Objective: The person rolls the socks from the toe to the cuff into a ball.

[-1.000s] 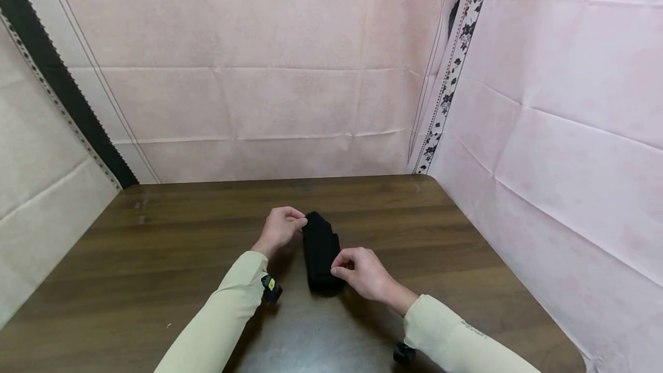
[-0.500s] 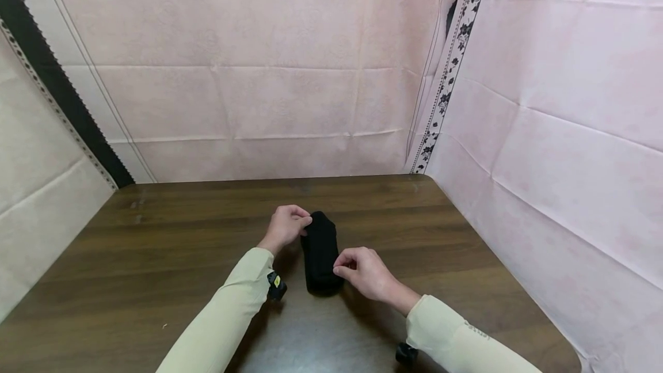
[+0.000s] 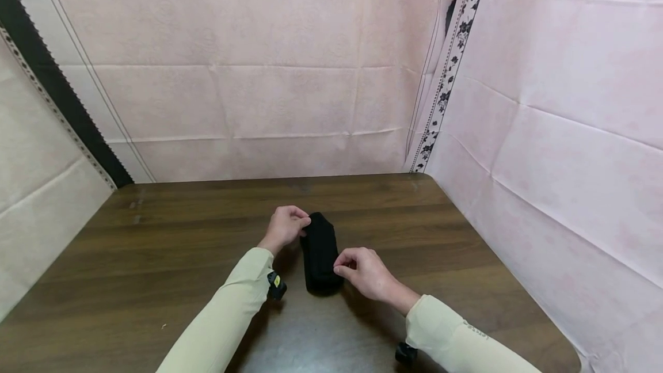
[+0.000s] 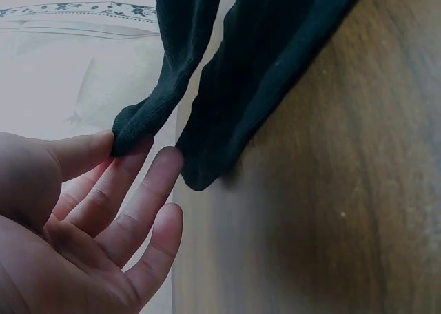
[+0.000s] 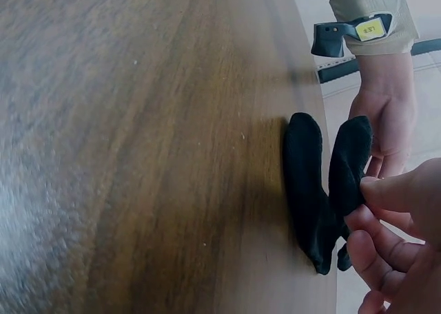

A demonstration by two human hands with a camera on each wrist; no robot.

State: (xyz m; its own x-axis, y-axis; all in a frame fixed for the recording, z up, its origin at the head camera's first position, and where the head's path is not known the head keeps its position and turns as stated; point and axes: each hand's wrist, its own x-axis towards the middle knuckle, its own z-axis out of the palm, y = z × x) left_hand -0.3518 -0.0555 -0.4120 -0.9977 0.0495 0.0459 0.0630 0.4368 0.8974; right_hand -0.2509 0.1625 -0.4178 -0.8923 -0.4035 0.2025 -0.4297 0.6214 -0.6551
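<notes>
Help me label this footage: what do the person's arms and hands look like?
The left sleeve and right sleeve are pale cream; the right bears a small dark marking. A black left wrist camera carries a yellow label; the black right wrist camera shows none. Left hand and right hand are bare.

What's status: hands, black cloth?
Left hand pinches far end, right hand pinches near right edge. Black cloth in layers, gap at far end. No obstruction visible.

I see blk fabric [image 3: 319, 255], brn woodgrain tabletop [image 3: 155, 281], pale-yel sleeves [image 3: 223, 315], pinkish wall covering [image 3: 290, 102], wht border [image 3: 444, 96] w/ blk floral.
</notes>
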